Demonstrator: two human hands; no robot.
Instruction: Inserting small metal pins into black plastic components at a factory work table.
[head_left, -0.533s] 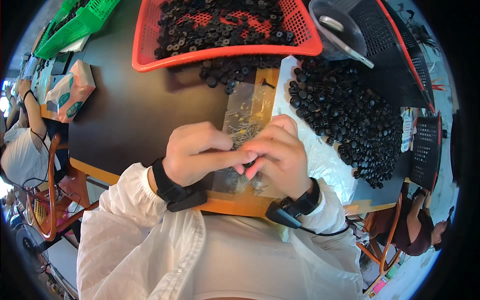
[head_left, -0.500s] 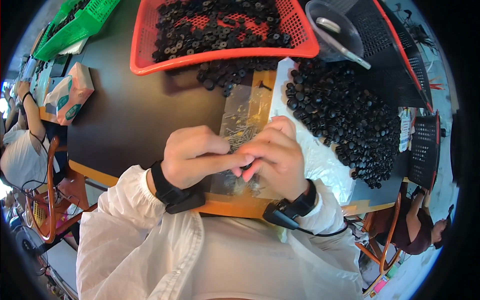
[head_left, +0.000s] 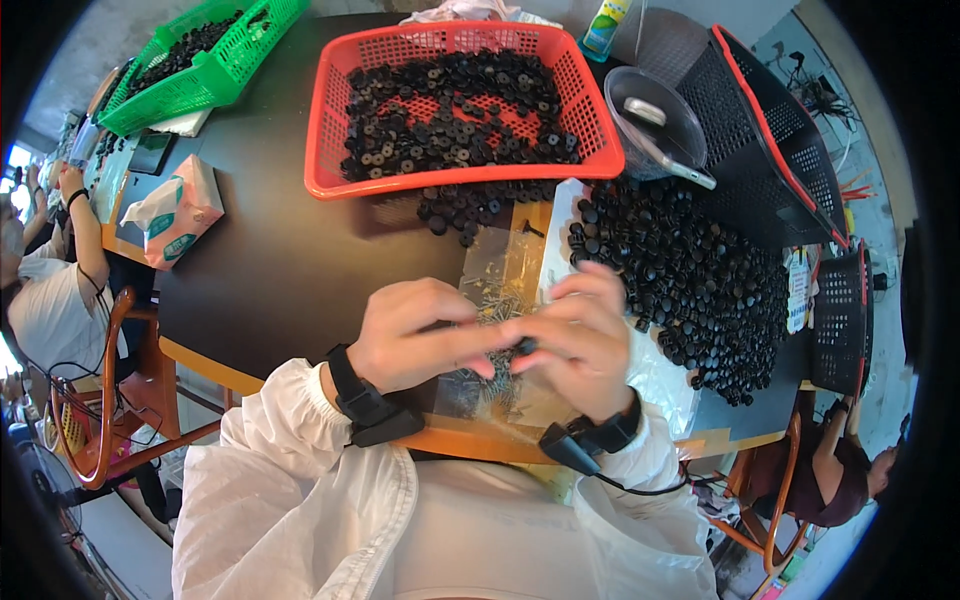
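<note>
Nearest to the viewer, the white sleeves (head_left: 275,425) come over the edge of the table (head_left: 280,290), and the two hands meet in front of the body. The right hand (head_left: 585,345) has its thumb and finger closed on a small black piece (head_left: 524,346). The left hand (head_left: 415,335) reaches across with its fingertips at the same piece; because of blur, I cannot tell whether it also grips it. Under the hands, many thin metal pins (head_left: 497,384) lie scattered on a clear sheet. To the right, a large heap of black round caps (head_left: 690,290) lies partly on white plastic (head_left: 668,375). Farther away stands a red basket (head_left: 470,181) with black discs (head_left: 450,110) inside, and more discs lie before it. At its right is a clear tub (head_left: 626,135); far to the left are a tissue pack (head_left: 185,218) and a green basket (head_left: 215,82).
</note>
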